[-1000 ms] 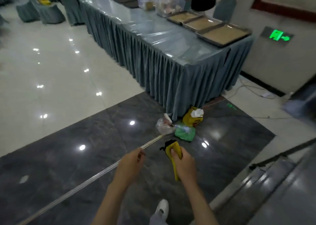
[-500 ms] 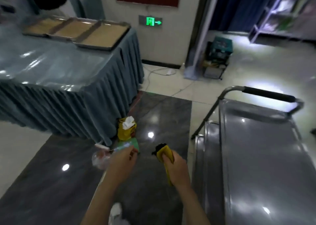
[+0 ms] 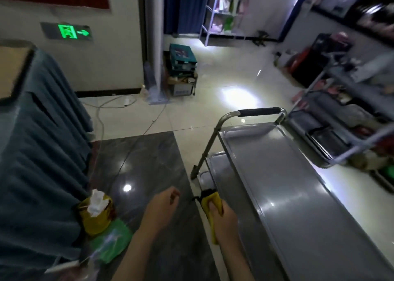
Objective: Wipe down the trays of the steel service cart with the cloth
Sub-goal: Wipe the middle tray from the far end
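The steel service cart stands at the right, its long top tray bare and shiny, with a black-gripped push handle at the far end. A lower tray shows along its left side. My right hand grips a bunched yellow cloth just left of the top tray's near edge, apart from the steel. My left hand hangs over the dark floor with loosely curled fingers, holding nothing.
A table with a blue-grey skirt fills the left. At its foot lie a yellow bag and a green bag. A second loaded cart stands right of the steel cart. Cables run across the pale floor.
My view has swung right, bringing the cart nearer and more central. My right hand with the cloth now sits beside the cart's top tray. My left hand stays empty.
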